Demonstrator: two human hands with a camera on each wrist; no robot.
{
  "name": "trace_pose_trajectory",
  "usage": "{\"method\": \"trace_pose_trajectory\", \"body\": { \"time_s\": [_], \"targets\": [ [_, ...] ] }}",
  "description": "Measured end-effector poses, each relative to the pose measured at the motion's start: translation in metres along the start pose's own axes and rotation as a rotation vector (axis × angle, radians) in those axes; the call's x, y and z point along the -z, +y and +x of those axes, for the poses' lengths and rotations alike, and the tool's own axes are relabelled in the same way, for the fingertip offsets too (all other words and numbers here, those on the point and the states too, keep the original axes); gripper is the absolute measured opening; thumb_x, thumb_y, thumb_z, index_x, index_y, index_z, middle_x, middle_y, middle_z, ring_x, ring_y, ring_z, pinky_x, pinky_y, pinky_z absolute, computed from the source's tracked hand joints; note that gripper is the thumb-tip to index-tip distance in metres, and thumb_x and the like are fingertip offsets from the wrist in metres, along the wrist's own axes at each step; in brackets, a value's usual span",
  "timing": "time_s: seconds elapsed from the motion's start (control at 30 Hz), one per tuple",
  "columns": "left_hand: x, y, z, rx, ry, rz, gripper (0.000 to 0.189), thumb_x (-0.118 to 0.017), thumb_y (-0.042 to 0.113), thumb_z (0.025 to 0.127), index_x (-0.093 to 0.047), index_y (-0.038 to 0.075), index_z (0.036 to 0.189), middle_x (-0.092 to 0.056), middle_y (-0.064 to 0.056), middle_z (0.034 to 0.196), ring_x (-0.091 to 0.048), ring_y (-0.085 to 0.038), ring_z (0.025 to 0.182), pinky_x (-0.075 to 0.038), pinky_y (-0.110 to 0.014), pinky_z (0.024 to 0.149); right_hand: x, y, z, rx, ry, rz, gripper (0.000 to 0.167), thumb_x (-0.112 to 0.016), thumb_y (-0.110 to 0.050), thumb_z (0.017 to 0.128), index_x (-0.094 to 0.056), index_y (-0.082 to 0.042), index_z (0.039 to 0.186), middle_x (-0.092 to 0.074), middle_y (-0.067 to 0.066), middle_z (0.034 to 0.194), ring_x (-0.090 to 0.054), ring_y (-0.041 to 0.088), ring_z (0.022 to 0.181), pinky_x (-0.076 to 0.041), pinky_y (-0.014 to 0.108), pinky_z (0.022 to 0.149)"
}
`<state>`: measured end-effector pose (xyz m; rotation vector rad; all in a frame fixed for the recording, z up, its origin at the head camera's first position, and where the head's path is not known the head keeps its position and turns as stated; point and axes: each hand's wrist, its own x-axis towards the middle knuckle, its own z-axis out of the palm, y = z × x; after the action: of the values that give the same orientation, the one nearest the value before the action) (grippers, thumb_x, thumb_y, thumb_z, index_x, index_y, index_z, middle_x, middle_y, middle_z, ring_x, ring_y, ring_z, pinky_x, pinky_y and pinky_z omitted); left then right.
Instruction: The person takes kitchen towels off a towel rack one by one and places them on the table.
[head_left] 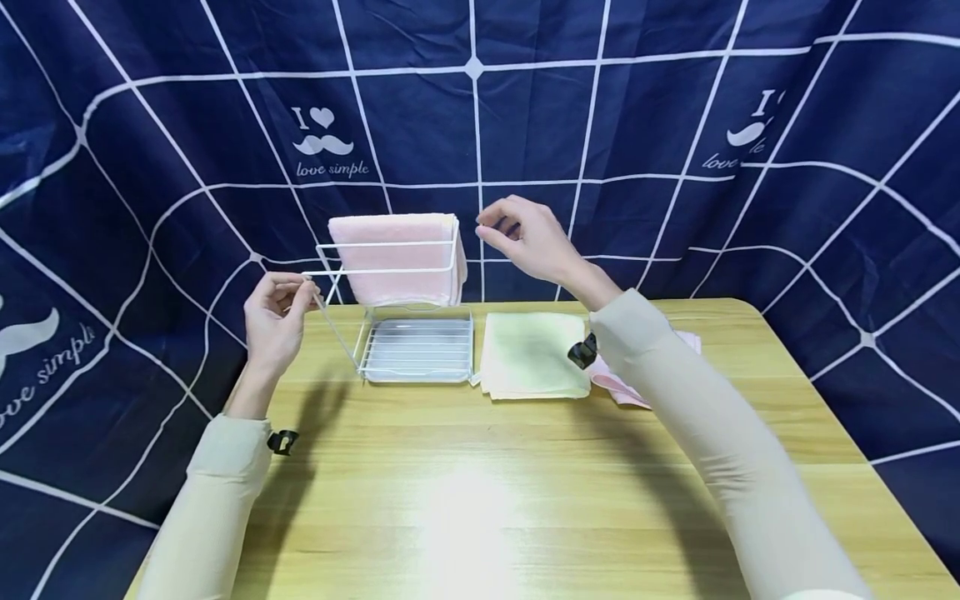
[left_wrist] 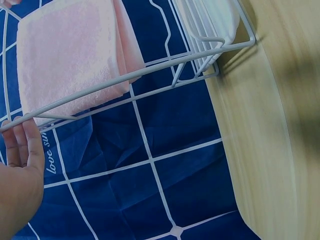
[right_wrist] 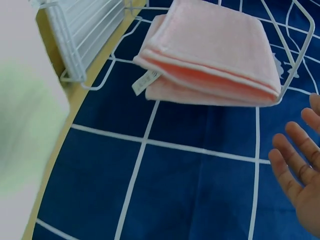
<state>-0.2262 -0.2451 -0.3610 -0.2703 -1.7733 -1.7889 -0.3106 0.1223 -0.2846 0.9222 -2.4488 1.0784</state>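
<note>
A white wire rack (head_left: 382,272) stands at the back left of the table, a folded pink towel (head_left: 397,229) draped over its upper rails. My left hand (head_left: 273,321) grips the rack's upper left corner; in the left wrist view its fingers (left_wrist: 34,145) curl against the rail. To the right of the towel, my right hand (head_left: 532,237) is raised with loosely bent fingers, holding nothing. The right wrist view shows a gap between that hand (right_wrist: 300,175) and the towel (right_wrist: 215,45), whose small white label (right_wrist: 145,82) hangs out from a fold.
A slatted white tray (head_left: 420,350) forms the rack's base. Right of it lies a folded pale green towel (head_left: 532,354), and a pink cloth (head_left: 622,389) is partly hidden beneath my right forearm. A dark blue gridded curtain (head_left: 420,125) hangs behind the wooden table (head_left: 360,467).
</note>
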Motion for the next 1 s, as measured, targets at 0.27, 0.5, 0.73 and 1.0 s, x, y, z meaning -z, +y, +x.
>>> {"method": "trace_pose_trajectory", "body": {
  "time_s": [0.27,0.5,0.73,1.0],
  "targets": [
    [0.002,0.0,-0.002,-0.001,0.005,-0.022,0.034,-0.062,-0.013,0.097,-0.067,0.02,0.092,-0.075,0.01,0.08,-0.071,-0.002,0.068,-0.065,-0.015,0.068,-0.015,-0.012,0.027,0.0,-0.048,-0.044,0.027,-0.069,-0.029,0.104,-0.074,-0.009,0.121,-0.073,0.008,0.123,-0.07,0.022,0.1,-0.062,0.041,0.089],
    [0.001,-0.001,-0.001,0.007,0.0,-0.006,0.034,-0.062,-0.012,0.097,-0.066,0.021,0.093,-0.075,0.01,0.081,-0.071,-0.003,0.068,-0.065,-0.015,0.068,-0.023,-0.023,0.048,0.003,-0.123,-0.128,0.034,-0.069,-0.033,0.104,-0.071,-0.011,0.129,-0.07,0.012,0.126,-0.067,0.024,0.111,-0.059,0.039,0.098],
    [0.0,0.001,-0.001,0.007,-0.003,-0.002,0.034,-0.062,-0.012,0.097,-0.066,0.021,0.093,-0.075,0.011,0.081,-0.071,-0.001,0.069,-0.065,-0.014,0.069,-0.034,-0.032,0.061,0.037,-0.213,-0.19,0.036,-0.067,-0.034,0.105,-0.07,-0.01,0.131,-0.068,0.01,0.129,-0.064,0.026,0.118,-0.056,0.041,0.103],
    [0.0,-0.001,0.0,0.006,-0.008,-0.001,0.034,-0.062,-0.013,0.097,-0.066,0.021,0.093,-0.075,0.012,0.081,-0.071,0.0,0.069,-0.065,-0.014,0.069,-0.044,-0.035,0.077,0.033,-0.264,-0.269,0.035,-0.07,-0.033,0.103,-0.071,-0.01,0.129,-0.069,0.008,0.12,-0.064,0.023,0.108,-0.056,0.04,0.099]
  ]
}}
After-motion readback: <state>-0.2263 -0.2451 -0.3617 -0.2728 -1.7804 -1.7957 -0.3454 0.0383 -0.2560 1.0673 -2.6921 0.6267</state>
